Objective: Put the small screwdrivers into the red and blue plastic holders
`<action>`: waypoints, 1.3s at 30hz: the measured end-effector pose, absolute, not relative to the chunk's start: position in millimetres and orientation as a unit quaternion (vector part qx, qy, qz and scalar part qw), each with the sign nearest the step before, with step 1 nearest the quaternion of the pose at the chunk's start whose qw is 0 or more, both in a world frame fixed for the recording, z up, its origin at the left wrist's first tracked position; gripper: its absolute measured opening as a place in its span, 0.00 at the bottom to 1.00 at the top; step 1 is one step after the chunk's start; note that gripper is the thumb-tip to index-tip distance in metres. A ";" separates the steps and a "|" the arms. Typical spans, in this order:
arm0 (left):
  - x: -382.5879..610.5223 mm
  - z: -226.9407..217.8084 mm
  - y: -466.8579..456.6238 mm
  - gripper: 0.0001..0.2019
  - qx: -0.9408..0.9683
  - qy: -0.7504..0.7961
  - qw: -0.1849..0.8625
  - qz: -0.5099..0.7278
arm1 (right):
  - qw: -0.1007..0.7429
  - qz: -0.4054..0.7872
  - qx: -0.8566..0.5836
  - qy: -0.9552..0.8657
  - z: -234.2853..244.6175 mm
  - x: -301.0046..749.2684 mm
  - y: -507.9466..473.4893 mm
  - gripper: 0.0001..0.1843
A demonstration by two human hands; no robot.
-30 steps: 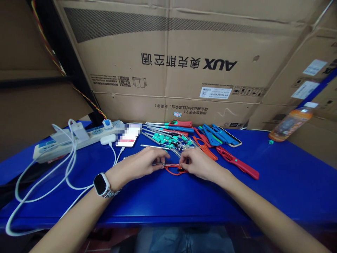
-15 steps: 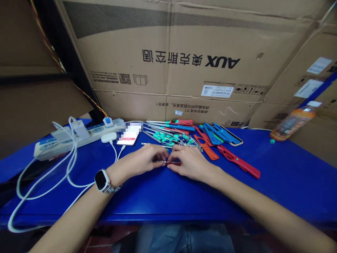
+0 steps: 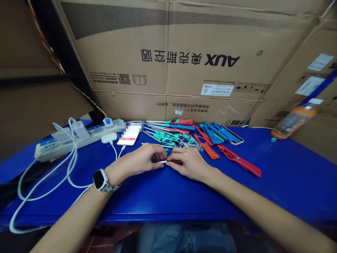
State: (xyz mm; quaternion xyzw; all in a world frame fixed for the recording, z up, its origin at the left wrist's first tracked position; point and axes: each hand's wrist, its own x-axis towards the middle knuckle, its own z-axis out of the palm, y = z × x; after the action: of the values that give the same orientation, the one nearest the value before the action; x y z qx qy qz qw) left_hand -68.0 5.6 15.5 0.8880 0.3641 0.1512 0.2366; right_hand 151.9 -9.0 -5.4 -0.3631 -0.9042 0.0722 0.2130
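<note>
My left hand (image 3: 147, 159), a watch on its wrist, pinches a thin silver metal tube (image 3: 161, 162) low over the blue table. Close beside it, my right hand (image 3: 187, 161) is closed on a dark red piece (image 3: 179, 162), mostly covered by the fingers. Tube and red piece meet between the fingertips; whether they are joined I cannot tell. Just behind the hands lies a pile of metal lighter tubes with green parts (image 3: 172, 139). An orange handle shell (image 3: 210, 151) and a red lighter handle (image 3: 243, 163) lie right of my right hand.
A power strip (image 3: 92, 135) with white cables (image 3: 73, 154) and a phone (image 3: 129, 137) are at the left. Blue handle shells (image 3: 212, 133) lie by another phone (image 3: 237, 140). An orange drink bottle (image 3: 295, 121) leans at the right. Cardboard (image 3: 168, 70) walls the back.
My left fingers have parted slightly, leaving more of the silver tube showing. The red piece is more hidden behind my right fingers. The piles have not changed.
</note>
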 end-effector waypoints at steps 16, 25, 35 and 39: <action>-67.9 15.4 7.4 0.05 0.913 0.304 0.215 0.165 | 0.214 0.113 -0.335 -0.911 -5.8 153.5 -1.1 0.08; -73.0 15.3 8.2 0.09 0.909 0.332 0.192 0.165 | 0.256 0.149 -0.405 -0.865 -8.4 149.0 -0.1 0.06; -73.0 15.6 8.2 0.10 0.923 0.315 0.160 0.148 | 0.178 0.121 -0.437 -0.873 -0.5 157.1 -10.6 0.16; -73.6 14.5 9.9 0.09 0.925 0.309 0.162 0.150 | 0.186 0.142 -0.424 -0.875 -4.9 155.6 -9.1 0.14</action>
State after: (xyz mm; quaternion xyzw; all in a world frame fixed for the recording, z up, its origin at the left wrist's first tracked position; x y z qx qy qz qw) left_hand -73.6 9.9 14.5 0.9252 0.3086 0.1499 0.1621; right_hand 155.6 -9.1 -4.9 -0.4236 -0.8751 0.1421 0.1859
